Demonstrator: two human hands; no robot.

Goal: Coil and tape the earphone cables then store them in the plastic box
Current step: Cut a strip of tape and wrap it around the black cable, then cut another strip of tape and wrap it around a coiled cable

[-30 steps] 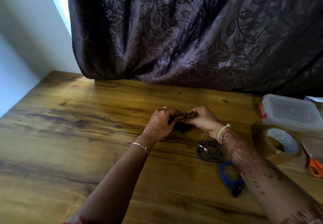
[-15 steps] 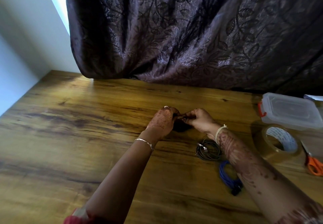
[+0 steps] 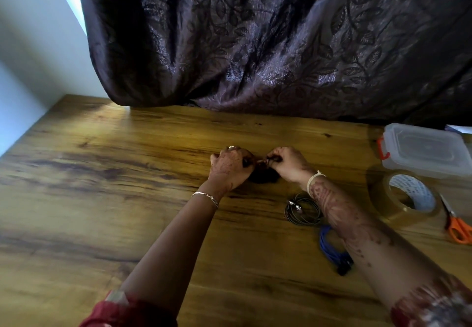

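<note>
My left hand (image 3: 231, 167) and my right hand (image 3: 288, 162) meet over the wooden table (image 3: 127, 199), both pinching a small dark coiled earphone cable (image 3: 263, 173) between them; most of it is hidden by my fingers. A grey coiled earphone cable (image 3: 302, 209) with silver buds lies on the table just under my right wrist. A blue coiled cable (image 3: 329, 247) lies nearer me, partly covered by my right forearm. The clear plastic box (image 3: 424, 150) with its lid on and an orange latch sits at the far right.
A roll of brown packing tape (image 3: 406, 196) stands right of my right arm, below the box. Orange-handled scissors (image 3: 457, 224) lie at the right edge. A dark patterned curtain (image 3: 255, 40) hangs along the table's far edge. A pale wall is on the left.
My hands stay together on the dark cable, fingers shifting slightly. The view has tilted a little; nothing on the table has moved.
</note>
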